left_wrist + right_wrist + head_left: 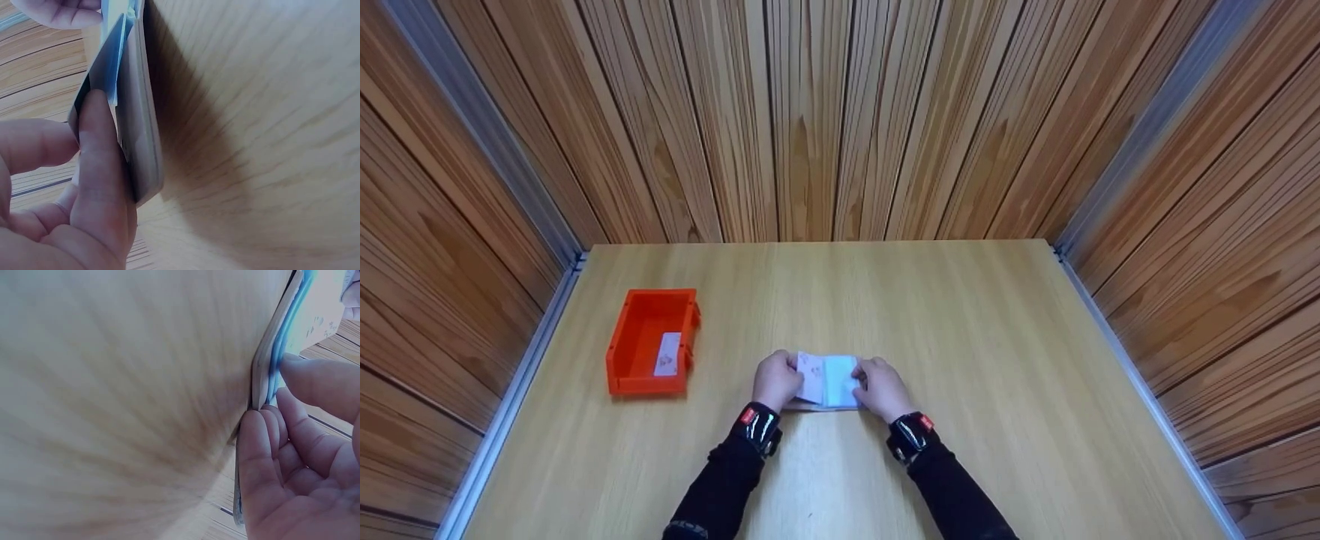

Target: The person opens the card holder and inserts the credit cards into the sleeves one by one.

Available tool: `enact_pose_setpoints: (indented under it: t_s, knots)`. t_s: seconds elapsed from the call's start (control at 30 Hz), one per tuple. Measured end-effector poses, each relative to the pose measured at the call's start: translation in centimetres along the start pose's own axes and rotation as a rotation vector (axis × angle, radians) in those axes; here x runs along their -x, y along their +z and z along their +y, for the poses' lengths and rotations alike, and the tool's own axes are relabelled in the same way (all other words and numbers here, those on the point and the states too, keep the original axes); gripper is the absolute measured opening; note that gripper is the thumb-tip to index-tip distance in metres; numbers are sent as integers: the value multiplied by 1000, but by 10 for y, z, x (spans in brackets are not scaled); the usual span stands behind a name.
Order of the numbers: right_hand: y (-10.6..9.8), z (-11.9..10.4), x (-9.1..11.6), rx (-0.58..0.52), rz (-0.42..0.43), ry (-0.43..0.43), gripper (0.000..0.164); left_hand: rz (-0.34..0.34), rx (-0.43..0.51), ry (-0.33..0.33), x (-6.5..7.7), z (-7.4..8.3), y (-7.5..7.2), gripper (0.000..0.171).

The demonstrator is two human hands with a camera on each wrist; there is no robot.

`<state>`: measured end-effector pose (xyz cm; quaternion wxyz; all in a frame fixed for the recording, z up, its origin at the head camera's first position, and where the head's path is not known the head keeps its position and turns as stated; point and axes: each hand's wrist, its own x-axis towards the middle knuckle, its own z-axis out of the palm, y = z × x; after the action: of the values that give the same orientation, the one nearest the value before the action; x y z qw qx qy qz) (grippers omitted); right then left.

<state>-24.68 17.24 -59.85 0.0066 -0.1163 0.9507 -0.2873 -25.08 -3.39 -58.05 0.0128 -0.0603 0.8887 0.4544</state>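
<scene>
A small booklet (841,375) lies spread on the table between the two hands, with pale blue on its right part. On its left part is a whitish-pink flap (810,377) with small printed marks. My left hand (778,381) pinches this flap, raised off the thick pinkish layer below it (145,140) in the left wrist view. My right hand (883,388) holds the booklet's right edge. In the right wrist view the thumb (320,379) lies on the blue side, with fingers (261,450) at the edge beneath.
An orange-red open bin (641,384) stands to the left on the wooden table (997,360). Inside it lies a pale pinkish card-like piece (667,354) with small marks. Wood-panelled walls (810,120) enclose the back and both sides.
</scene>
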Motion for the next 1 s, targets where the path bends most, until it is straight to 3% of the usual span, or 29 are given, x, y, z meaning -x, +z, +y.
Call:
enact_pose_setpoints:
  t_s: [0.4, 1.0]
  knots:
    - [0, 1, 1, 1, 21, -34, 20, 33, -17, 31, 1, 1, 4, 14]
    - [-1, -2, 0, -2, -7, 11, 20, -4, 12, -33, 2, 5, 8, 13]
